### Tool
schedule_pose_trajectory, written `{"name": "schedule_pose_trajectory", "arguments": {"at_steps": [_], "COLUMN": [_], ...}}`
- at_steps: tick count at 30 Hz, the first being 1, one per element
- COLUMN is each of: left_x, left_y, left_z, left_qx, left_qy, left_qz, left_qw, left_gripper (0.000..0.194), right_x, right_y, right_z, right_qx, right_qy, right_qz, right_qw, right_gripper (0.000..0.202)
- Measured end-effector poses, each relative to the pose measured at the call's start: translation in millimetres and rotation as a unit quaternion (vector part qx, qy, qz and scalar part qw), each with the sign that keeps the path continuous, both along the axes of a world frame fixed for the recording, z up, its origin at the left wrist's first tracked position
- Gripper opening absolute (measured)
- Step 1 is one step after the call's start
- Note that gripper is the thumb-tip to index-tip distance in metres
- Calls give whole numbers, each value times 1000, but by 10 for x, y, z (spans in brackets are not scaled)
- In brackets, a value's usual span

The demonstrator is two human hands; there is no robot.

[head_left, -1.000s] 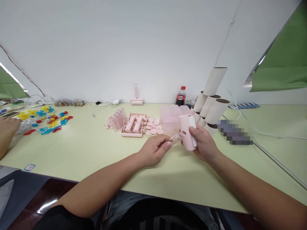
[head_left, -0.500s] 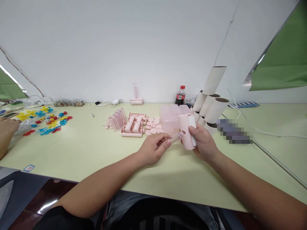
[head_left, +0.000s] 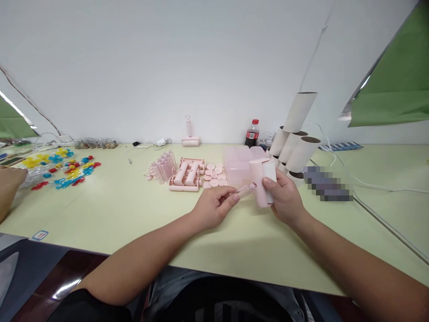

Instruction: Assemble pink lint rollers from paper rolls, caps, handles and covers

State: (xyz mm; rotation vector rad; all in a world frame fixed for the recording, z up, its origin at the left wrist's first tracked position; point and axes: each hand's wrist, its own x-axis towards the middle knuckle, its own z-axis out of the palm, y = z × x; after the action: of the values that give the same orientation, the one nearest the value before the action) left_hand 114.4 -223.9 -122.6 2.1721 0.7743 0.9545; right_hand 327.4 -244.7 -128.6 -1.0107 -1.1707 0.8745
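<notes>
Between the thumb and fingers of my left hand point(head_left: 216, 206) is a clear pink handle point(head_left: 246, 191), its tip at the side of a pink lint roller head point(head_left: 259, 181). My right hand point(head_left: 286, 194) grips that lint roller head, which has a white roll point(head_left: 270, 172) inside and is held tilted above the table. Whether the handle's tip sits inside the hole I cannot tell. To the left lie several pink roller covers point(head_left: 184, 174), a bunch of clear pink handles point(head_left: 163, 167) and a spread of pink round caps point(head_left: 214, 175).
Pink translucent boxes point(head_left: 236, 161) and stacked white paper rolls point(head_left: 301, 152) stand behind my right hand. A complete lint roller point(head_left: 191, 141) and a cola bottle point(head_left: 252, 134) are near the wall. Colourful plastic pieces point(head_left: 77, 170) and another person's hand point(head_left: 10, 188) are at the left.
The lint roller head has turned slightly in my right hand, so its side hole shows less. My left hand and the handle have barely moved.
</notes>
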Motion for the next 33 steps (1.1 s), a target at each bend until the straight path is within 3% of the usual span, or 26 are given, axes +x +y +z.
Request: {"name": "schedule_pose_trajectory", "arguments": {"at_steps": [4,13,23,33], "left_x": [-11,-6,-20,-28], "left_y": [-3,27,34,33], "left_z": [17,-55,-28,8], "left_qx": [-34,-189,-219,-148], "left_qy": [9,3,19,63], "left_qz": [-33,-65,-70,-71], "left_qw": [999,980,973,984], "left_gripper": [42,51,57,49], "right_x": [15,32,78,121], "right_y": [6,-10,-4,11], "right_z": [-30,-2,53,67], "right_qx": [28,38,69,59], "right_qy": [-13,-52,-145,-210], "right_qz": [-8,-20,-28,5], "right_qw": [1000,998,987,976], "right_gripper": [41,45,47,42]}}
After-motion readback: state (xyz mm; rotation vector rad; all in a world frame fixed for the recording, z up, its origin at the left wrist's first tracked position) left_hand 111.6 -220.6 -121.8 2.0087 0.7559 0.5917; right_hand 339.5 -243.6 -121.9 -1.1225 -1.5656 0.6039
